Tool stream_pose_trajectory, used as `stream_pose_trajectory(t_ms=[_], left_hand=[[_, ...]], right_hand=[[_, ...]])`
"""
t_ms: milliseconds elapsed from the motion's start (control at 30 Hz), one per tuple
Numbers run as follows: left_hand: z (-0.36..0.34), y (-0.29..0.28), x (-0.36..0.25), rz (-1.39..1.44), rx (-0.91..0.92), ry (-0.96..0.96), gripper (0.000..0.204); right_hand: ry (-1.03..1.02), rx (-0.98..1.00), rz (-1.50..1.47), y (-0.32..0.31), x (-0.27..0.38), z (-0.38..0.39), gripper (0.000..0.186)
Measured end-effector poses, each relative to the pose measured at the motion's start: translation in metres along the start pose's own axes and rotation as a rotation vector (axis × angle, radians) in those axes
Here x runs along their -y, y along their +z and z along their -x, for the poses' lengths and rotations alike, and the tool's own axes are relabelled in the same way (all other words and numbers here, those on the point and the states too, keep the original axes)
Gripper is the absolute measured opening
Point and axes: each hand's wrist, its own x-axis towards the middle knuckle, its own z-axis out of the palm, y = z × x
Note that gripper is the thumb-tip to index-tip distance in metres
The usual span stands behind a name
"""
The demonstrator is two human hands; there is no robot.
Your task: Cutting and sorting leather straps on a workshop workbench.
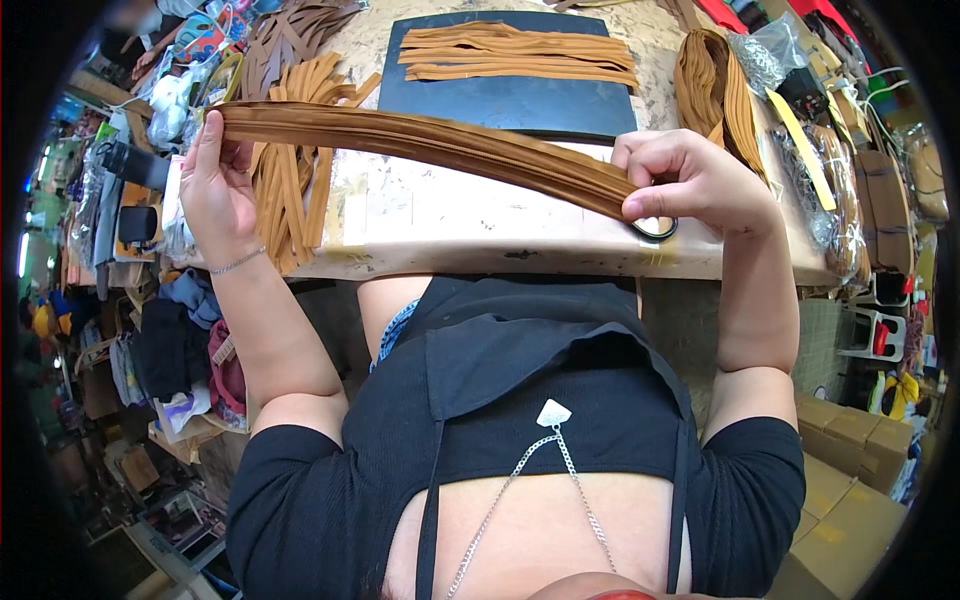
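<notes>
A long bundle of brown zipper tape (430, 143) stretches between my two hands above the near part of the table. Its left end is pinched in my left hand (215, 175), thumb up against the fingers. My right hand (695, 180) grips the other end, a little lower, with its fingers curled. Below the right fingers shows a black ring-shaped handle (655, 232), like one of scissors; whether the hand holds it or it lies on the table I cannot tell. Beyond the bundle, several similar tan strips (515, 55) lie side by side on a dark board (400, 95).
On the table (390, 220), loose tan strips (295, 200) lie to the left, with darker brown strips (290, 45) behind. A folded tan bundle (715, 90) rests at the right, near a yellow strip (803, 150) and plastic-wrapped goods (840, 190). Cardboard boxes (850, 510) stand at lower right.
</notes>
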Motion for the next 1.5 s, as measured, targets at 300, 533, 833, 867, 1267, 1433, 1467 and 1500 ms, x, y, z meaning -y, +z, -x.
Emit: stream_pose_trajectory(t_ms=[300,533,833,867,1267,1433,1467,1500], left_hand=[[0.002,-0.010,-0.009,0.042,-0.032,0.021,0.011],[-0.003,-0.018,-0.006,0.130,0.014,-0.033,0.012],[-0.002,-0.019,-0.012,0.097,-0.003,-0.009,0.012],[0.003,-0.016,-0.015,0.079,0.000,-0.012,0.011],[0.084,0.109,0.017,-0.288,0.647,0.006,0.023],[0.086,0.108,0.019,-0.274,0.633,-0.070,0.027],[0.086,0.108,0.022,-0.247,0.614,-0.104,0.028],[0.087,0.109,0.024,-0.219,0.597,-0.137,0.030]], right_hand=[[0.015,-0.203,-0.044,0.003,-0.015,0.009,0.033],[0.123,-0.437,0.267,0.009,-0.018,0.007,0.034],[0.163,-0.341,-0.215,0.018,-0.025,0.000,0.022],[0.156,-0.331,-0.215,0.017,-0.027,-0.001,0.022],[-0.294,-0.295,-0.032,0.071,-0.006,-0.093,0.028],[-0.243,-0.385,-0.284,0.069,-0.004,-0.084,0.012],[-0.256,-0.423,-0.354,0.070,-0.005,-0.084,0.012],[-0.242,-0.475,-0.372,0.071,-0.004,-0.082,0.012]])
